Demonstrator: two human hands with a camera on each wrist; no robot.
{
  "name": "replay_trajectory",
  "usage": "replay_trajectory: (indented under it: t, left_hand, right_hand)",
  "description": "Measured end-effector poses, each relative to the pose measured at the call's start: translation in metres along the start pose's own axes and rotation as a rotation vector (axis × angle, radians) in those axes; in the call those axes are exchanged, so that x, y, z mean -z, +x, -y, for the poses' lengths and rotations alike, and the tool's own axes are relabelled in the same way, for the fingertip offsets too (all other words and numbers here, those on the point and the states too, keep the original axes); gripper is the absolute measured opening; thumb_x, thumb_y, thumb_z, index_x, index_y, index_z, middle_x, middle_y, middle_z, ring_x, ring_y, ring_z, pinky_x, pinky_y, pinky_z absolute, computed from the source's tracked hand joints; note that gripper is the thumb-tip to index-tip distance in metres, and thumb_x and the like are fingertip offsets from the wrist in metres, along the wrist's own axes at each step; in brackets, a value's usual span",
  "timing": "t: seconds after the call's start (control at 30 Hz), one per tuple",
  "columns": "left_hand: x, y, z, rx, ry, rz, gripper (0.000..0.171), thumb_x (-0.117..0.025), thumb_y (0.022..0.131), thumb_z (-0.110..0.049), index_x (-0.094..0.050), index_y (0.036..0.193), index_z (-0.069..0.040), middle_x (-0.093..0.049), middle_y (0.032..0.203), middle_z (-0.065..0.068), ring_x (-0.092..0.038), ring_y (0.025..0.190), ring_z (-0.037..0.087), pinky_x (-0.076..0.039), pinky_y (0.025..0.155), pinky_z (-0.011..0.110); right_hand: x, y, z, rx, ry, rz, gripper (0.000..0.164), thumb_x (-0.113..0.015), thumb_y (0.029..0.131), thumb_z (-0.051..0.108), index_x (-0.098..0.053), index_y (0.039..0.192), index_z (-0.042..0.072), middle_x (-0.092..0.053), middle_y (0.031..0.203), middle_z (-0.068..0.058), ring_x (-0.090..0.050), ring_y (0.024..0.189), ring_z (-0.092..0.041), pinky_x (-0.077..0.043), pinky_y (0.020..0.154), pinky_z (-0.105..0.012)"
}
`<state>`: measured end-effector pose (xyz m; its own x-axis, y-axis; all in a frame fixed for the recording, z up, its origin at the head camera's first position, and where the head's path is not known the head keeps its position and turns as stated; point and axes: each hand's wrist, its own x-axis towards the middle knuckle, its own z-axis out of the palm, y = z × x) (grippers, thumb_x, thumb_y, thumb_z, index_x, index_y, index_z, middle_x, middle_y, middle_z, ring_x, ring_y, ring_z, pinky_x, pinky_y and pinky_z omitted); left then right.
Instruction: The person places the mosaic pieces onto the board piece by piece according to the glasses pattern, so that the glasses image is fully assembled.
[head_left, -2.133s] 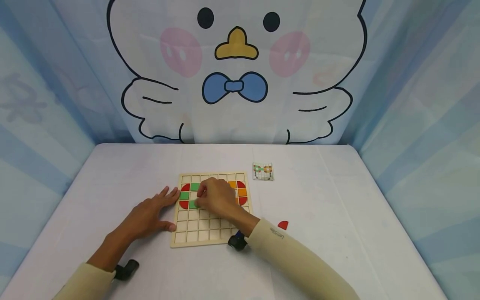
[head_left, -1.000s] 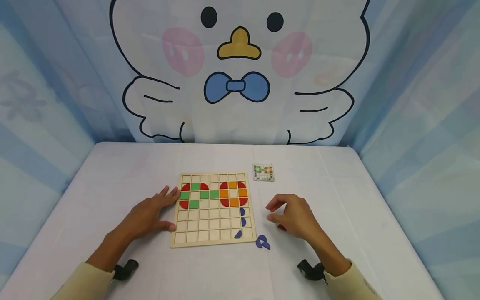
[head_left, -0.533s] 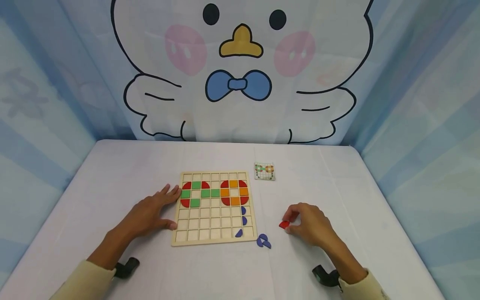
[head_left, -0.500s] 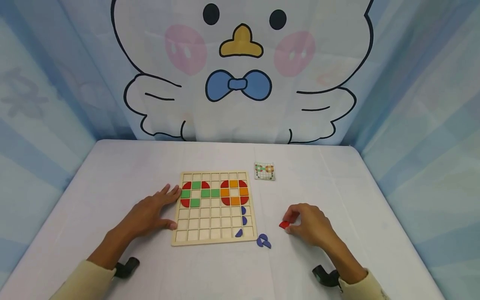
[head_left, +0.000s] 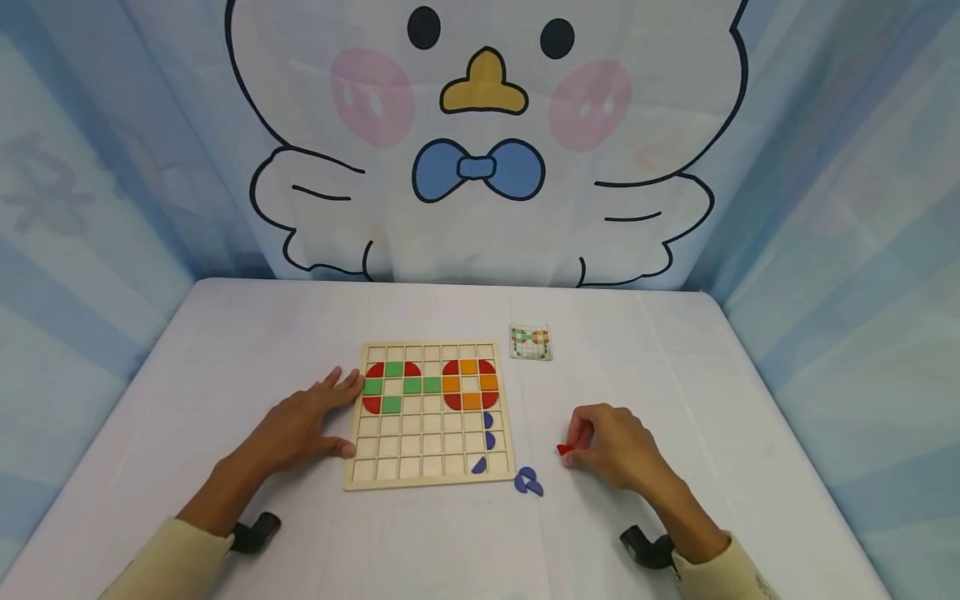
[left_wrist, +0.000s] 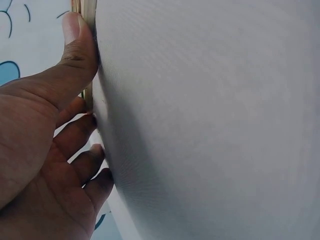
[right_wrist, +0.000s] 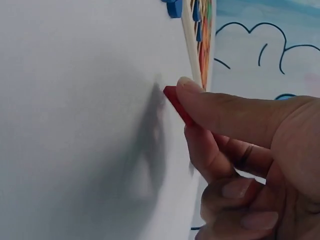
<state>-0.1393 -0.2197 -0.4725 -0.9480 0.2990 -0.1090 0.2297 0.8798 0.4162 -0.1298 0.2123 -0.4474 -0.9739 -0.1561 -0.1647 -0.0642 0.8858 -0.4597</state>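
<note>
A wooden grid board [head_left: 410, 447] lies mid-table with red quarter-circle, green square, orange square and blue pieces set in its cells. My left hand [head_left: 303, 425] rests against the board's left edge, fingers spread; in the left wrist view the thumb [left_wrist: 75, 47] touches the board's side. To the right of the board, my right hand [head_left: 618, 446] pinches a red quarter-circle piece [right_wrist: 176, 106] between thumb and index finger. The right wrist view shows this piece tilted just off the white tabletop, partly hidden by the thumb.
Several loose blue half-round pieces [head_left: 528, 482] lie by the board's lower right corner. A small pattern card [head_left: 530, 342] sits beyond the board to the right. A curtain with a cartoon figure [head_left: 480, 225] hangs behind the table [head_left: 645, 342].
My right hand moved from over the board to the table on the right and took hold of the red piece there. The left hand has stayed at the board's edge.
</note>
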Motion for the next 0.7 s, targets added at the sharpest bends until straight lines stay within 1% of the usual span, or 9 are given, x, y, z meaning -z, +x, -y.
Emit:
replay_trajectory:
  t: [0.1, 0.2, 0.27, 0.37, 0.53, 0.6, 0.7]
  left_hand:
    - [0.0, 0.0, -0.001, -0.002, 0.003, 0.0, 0.109, -0.094, 0.076, -0.039, -0.037, 0.165, -0.013, -0.035, 0.171, 0.018, -0.031, 0.157, 0.053, -0.036, 0.117, 0.076]
    - [0.0, 0.0, -0.001, -0.001, 0.007, 0.001, 0.109, -0.094, 0.076, -0.039, -0.037, 0.165, -0.012, -0.035, 0.171, 0.019, -0.032, 0.156, 0.054, -0.036, 0.117, 0.076]
    - [0.001, 0.0, -0.002, -0.001, 0.008, 0.001, 0.109, -0.094, 0.076, -0.039, -0.037, 0.165, -0.012, -0.035, 0.171, 0.019, -0.032, 0.156, 0.054, -0.036, 0.117, 0.076]
    - [0.0, 0.001, -0.002, 0.001, 0.006, 0.004, 0.109, -0.094, 0.076, -0.039, -0.037, 0.165, -0.013, -0.035, 0.171, 0.019, -0.031, 0.156, 0.054, -0.036, 0.117, 0.076]
    - [-0.001, 0.001, -0.001, 0.013, 0.003, 0.01, 0.11, -0.094, 0.075, -0.04, -0.037, 0.165, -0.014, -0.035, 0.172, 0.017, -0.03, 0.157, 0.053, -0.035, 0.117, 0.077]
    - [-0.001, 0.001, -0.001, 0.016, 0.003, 0.012, 0.11, -0.094, 0.075, -0.04, -0.036, 0.165, -0.015, -0.035, 0.172, 0.017, -0.029, 0.158, 0.053, -0.035, 0.117, 0.077]
    - [-0.001, 0.002, -0.001, 0.019, 0.0, 0.016, 0.11, -0.094, 0.075, -0.04, -0.036, 0.166, -0.015, -0.034, 0.172, 0.016, -0.029, 0.158, 0.052, -0.034, 0.117, 0.077]
  right_hand:
    - [-0.001, 0.0, 0.003, 0.029, 0.042, 0.031, 0.021, -0.092, 0.082, 0.014, -0.075, 0.091, 0.023, -0.061, 0.072, 0.005, -0.053, 0.072, -0.016, -0.042, 0.065, -0.031]
    - [-0.004, 0.0, 0.007, 0.079, 0.077, 0.05, 0.018, -0.087, 0.088, 0.013, -0.079, 0.099, 0.025, -0.061, 0.073, 0.006, -0.052, 0.07, -0.016, -0.043, 0.064, -0.03]
    - [-0.006, 0.0, 0.011, 0.105, 0.099, 0.05, 0.015, -0.084, 0.091, 0.014, -0.079, 0.099, 0.026, -0.062, 0.072, 0.008, -0.052, 0.068, -0.016, -0.043, 0.062, -0.028]
    - [-0.011, 0.001, 0.019, 0.133, 0.128, 0.039, 0.012, -0.083, 0.093, 0.017, -0.076, 0.096, 0.026, -0.065, 0.075, 0.011, -0.052, 0.067, -0.015, -0.041, 0.061, -0.026]
    - [-0.016, 0.003, 0.036, 0.179, 0.147, 0.013, 0.015, -0.085, 0.091, 0.018, -0.073, 0.09, 0.027, -0.068, 0.081, 0.015, -0.054, 0.074, -0.012, -0.043, 0.064, -0.023]
    - [-0.017, 0.004, 0.042, 0.196, 0.152, 0.003, 0.015, -0.085, 0.091, 0.017, -0.074, 0.092, 0.026, -0.068, 0.082, 0.015, -0.054, 0.074, -0.012, -0.044, 0.064, -0.023]
    - [-0.019, 0.007, 0.052, 0.226, 0.175, -0.002, 0.016, -0.085, 0.091, 0.016, -0.074, 0.1, 0.024, -0.068, 0.081, 0.014, -0.053, 0.069, -0.013, -0.044, 0.059, -0.023]
